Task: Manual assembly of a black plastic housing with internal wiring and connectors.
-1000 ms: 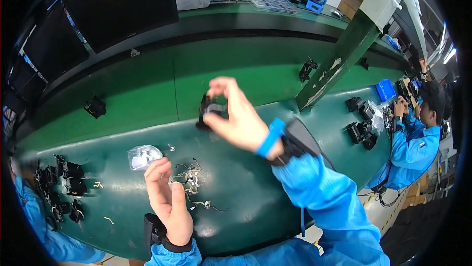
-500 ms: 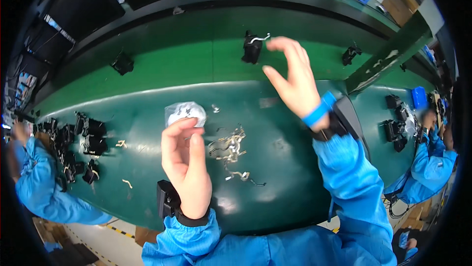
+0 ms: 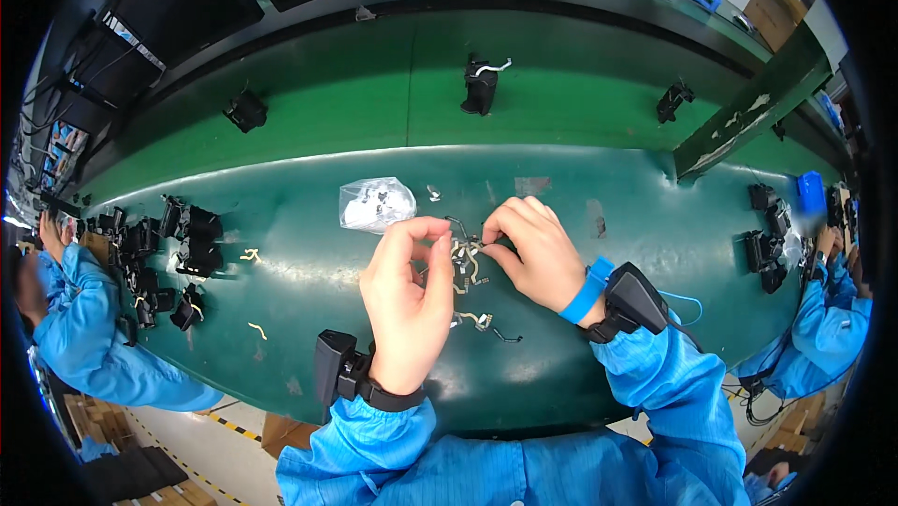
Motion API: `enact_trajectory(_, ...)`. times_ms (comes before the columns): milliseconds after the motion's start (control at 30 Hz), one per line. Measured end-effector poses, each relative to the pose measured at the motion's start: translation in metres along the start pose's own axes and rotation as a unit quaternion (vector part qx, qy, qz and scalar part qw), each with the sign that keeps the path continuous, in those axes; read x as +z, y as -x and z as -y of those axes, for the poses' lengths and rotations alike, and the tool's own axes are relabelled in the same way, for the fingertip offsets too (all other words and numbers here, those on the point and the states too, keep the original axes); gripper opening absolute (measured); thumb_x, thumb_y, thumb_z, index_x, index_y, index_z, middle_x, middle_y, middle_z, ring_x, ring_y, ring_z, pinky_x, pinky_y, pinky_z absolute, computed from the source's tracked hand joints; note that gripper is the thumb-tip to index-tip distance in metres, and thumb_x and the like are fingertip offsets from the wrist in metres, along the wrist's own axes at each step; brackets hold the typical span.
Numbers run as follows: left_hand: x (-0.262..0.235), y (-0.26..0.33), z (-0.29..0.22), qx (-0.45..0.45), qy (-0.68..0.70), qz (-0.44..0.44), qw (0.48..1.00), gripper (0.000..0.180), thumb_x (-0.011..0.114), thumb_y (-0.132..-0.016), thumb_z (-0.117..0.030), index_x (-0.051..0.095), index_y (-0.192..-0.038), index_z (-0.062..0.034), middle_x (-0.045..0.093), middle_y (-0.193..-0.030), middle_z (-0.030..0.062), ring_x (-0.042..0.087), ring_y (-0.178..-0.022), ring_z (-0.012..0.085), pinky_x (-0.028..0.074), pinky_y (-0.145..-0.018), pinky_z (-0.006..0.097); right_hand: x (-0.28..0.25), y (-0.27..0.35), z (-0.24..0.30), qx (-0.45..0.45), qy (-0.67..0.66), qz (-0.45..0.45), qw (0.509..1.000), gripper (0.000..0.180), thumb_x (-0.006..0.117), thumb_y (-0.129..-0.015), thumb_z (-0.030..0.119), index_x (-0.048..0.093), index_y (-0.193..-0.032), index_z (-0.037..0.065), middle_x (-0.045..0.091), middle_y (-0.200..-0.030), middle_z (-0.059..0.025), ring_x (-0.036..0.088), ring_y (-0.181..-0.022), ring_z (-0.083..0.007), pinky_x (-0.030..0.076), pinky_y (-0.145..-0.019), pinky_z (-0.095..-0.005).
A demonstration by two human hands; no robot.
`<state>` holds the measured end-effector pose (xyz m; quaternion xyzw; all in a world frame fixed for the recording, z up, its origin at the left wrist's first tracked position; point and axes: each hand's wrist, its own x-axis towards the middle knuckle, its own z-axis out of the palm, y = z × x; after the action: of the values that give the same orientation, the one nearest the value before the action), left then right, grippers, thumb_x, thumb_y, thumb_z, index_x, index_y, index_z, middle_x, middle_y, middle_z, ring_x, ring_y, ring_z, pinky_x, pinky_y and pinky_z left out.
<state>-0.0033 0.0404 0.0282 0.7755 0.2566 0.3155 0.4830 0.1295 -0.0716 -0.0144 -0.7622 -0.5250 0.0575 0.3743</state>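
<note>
Both hands point(image 3: 407, 305) point(image 3: 538, 258) curl around thin, twisted cables point(image 3: 473, 267) on glossy green tabletop point(image 3: 313, 328), grip unclear.

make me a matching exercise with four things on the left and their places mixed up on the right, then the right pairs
Things
1. cables
2. clear bag
3. blue strap
4. black part with white lead

Places
A. around the wrist of the right hand
B. on the brighter green surface, past the table
C. just beyond the left hand
D. between the two hands

Pairs
1-D
2-C
3-A
4-B
</note>
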Motion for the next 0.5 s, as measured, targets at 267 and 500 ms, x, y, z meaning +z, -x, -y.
enact_trajectory(267, 0.0, 0.006, -0.001, -0.089, 0.141, 0.055, 0.984, 0.013, 0.059, -0.097, -0.011, 0.061, -0.107, -0.0021, 0.061, -0.086, -0.0012, 0.048, -0.068, 0.0016, 0.035, -0.059, 0.017, -0.035, 0.018, 0.015, -0.096, 0.052, -0.104, 0.989, 0.021, 0.07, -0.074, -0.004, 0.062, -0.091, 0.005, 0.06, -0.093, -0.0082, 0.058, -0.081, -0.0289, 0.046, -0.071, -0.0383)
enact_trajectory(500, 0.004, 0.005, -0.001, -0.118, 0.162, 0.114, 0.973, 0.02, 0.057, -0.098, -0.016, 0.061, -0.111, -0.0012, 0.066, -0.094, 0.0026, 0.049, -0.07, 0.0018, 0.039, -0.06, 0.018, -0.043, 0.028, 0.015, -0.065, -0.013, -0.145, 0.987, 0.024, 0.068, -0.072, -0.012, 0.061, -0.089, 0.003, 0.06, -0.091, -0.0096, 0.06, -0.079, -0.0286, 0.049, -0.069, -0.0356)
